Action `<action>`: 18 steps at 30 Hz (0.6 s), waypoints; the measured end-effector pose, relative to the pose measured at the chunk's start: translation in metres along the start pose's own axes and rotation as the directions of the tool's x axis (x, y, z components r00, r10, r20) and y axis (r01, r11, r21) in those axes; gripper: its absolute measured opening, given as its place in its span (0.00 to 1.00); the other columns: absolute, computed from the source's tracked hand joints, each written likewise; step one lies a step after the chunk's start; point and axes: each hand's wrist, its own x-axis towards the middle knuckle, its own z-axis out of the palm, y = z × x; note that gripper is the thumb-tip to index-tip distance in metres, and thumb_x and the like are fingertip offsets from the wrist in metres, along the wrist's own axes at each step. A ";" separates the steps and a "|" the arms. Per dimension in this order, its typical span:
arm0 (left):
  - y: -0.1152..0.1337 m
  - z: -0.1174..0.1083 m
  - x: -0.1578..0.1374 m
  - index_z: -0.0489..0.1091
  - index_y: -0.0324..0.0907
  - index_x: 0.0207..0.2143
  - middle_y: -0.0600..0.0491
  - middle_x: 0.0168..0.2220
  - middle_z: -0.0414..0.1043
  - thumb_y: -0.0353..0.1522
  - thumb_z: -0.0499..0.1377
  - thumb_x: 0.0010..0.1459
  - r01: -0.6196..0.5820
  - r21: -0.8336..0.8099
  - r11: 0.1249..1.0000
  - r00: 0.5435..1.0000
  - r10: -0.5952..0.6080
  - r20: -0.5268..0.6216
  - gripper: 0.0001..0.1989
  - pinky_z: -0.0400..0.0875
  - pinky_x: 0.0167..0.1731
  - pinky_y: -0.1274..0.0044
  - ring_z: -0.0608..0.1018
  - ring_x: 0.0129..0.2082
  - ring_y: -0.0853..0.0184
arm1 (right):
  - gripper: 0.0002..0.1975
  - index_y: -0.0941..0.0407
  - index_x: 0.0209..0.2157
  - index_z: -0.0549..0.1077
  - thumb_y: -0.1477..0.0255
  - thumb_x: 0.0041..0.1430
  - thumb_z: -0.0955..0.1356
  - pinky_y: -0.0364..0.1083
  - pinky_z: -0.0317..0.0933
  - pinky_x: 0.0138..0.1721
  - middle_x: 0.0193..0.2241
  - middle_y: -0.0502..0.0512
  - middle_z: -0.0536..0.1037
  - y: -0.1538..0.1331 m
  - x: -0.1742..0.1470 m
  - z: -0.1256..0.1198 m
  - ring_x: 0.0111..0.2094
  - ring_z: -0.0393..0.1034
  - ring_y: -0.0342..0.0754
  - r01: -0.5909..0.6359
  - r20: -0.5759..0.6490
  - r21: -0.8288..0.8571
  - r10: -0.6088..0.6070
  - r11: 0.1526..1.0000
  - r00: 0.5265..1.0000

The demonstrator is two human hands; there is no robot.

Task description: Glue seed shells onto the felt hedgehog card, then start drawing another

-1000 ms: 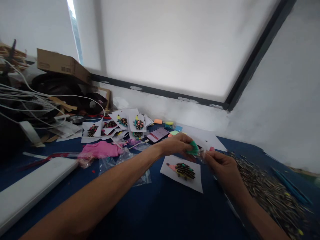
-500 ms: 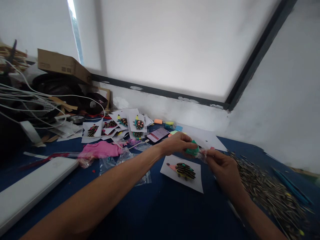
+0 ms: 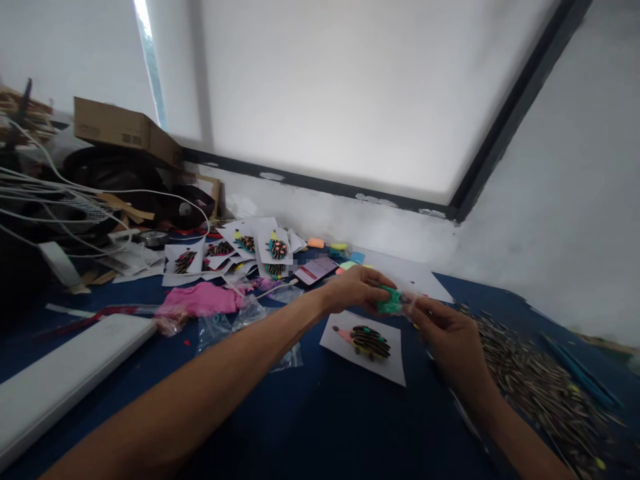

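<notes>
My left hand (image 3: 357,290) is closed on a lump of green modelling clay (image 3: 390,302) in clear plastic. Opposite it, the fingertips of my right hand (image 3: 450,333) pinch the end of the plastic wrapper (image 3: 411,303). Both hands are held above the blue table. Just below them lies a white paper card (image 3: 333,343) bearing a hedgehog figure (image 3: 370,341) with a pink snout, a yellow underside, dark slender spines and green dots. The fingertips of my left hand are partly hidden behind the clay.
A heap of small dark elongated pieces (image 3: 530,380) spreads at the right. Similar hedgehog cards (image 3: 276,243) lie at the back, near a phone (image 3: 315,270). Pink clay (image 3: 203,299), clear plastic bags (image 3: 287,357) and a long white object (image 3: 75,377) occupy the left side.
The green clay and wrapper have shifted slightly right and turned between my hands, with more of the clay showing. The hedgehog card is in place as before.
</notes>
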 end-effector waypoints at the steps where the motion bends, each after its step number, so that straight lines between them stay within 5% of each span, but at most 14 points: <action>1: 0.000 0.001 0.000 0.73 0.33 0.38 0.51 0.28 0.75 0.25 0.62 0.51 0.005 -0.004 1.000 1.000 -0.005 0.016 0.10 0.74 0.31 0.77 0.76 0.25 0.73 | 0.11 0.56 0.27 0.80 0.64 0.43 0.72 0.42 0.49 0.15 0.13 0.46 0.68 0.000 0.000 0.000 0.15 0.55 0.40 0.000 -0.006 0.001 0.000 1.000 1.000; 5: 0.000 0.003 -0.001 0.74 0.33 0.32 0.52 0.26 0.74 0.25 0.63 0.51 -0.005 0.038 0.999 0.999 0.003 0.046 0.04 0.73 0.29 0.79 0.76 0.24 0.73 | 0.13 0.57 0.26 0.80 0.61 0.45 0.70 0.41 0.49 0.14 0.11 0.46 0.64 0.000 0.002 -0.001 0.14 0.54 0.40 -0.007 0.004 -0.026 0.007 1.000 1.000; 13: 0.001 0.001 -0.001 0.71 0.34 0.28 0.53 0.23 0.71 0.32 0.61 0.55 -0.054 0.152 0.987 0.998 0.048 0.040 0.08 0.71 0.26 0.79 0.73 0.22 0.73 | 0.13 0.55 0.28 0.80 0.61 0.45 0.71 0.41 0.49 0.15 0.12 0.46 0.64 0.002 0.001 -0.002 0.15 0.54 0.40 0.021 0.052 -0.034 -0.019 0.999 0.998; 18: -0.002 0.001 0.000 0.72 0.34 0.30 0.54 0.24 0.71 0.29 0.60 0.54 -0.055 0.200 0.978 0.998 0.048 0.042 0.05 0.68 0.24 0.83 0.72 0.22 0.76 | 0.09 0.53 0.26 0.80 0.63 0.46 0.71 0.44 0.59 0.22 0.20 0.51 0.75 -0.002 -0.001 0.000 0.22 0.65 0.46 0.125 0.078 -0.105 -0.118 0.987 0.990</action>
